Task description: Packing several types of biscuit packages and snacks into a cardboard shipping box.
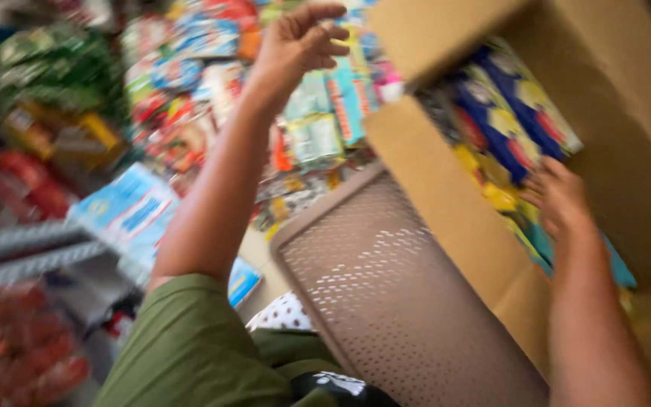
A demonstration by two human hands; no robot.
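The right hand [560, 197] reaches down into an open cardboard box [627, 98] at the right of the frame and lies on the colourful packets [506, 124] stacked inside it. The packets, blue, yellow and red, fill the box from its upper middle down to under the palm, so most of them sit just above and to the left of the hand. The fingers point toward them and touch the nearest ones, but motion blur hides whether they are spread or closed round a packet; I cannot tell.

The left hand [297, 41] is raised at the top centre of the frame, well apart from the box. Its fingers are curled loosely inward and nothing shows between them. Behind it hang blurred rows of bright packaged goods [190, 90], filling the upper left.

A brown perforated panel [386, 294] slants across the lower middle, against the box's near wall. A green sleeve [190, 347] covers the left upper arm at the lower left.
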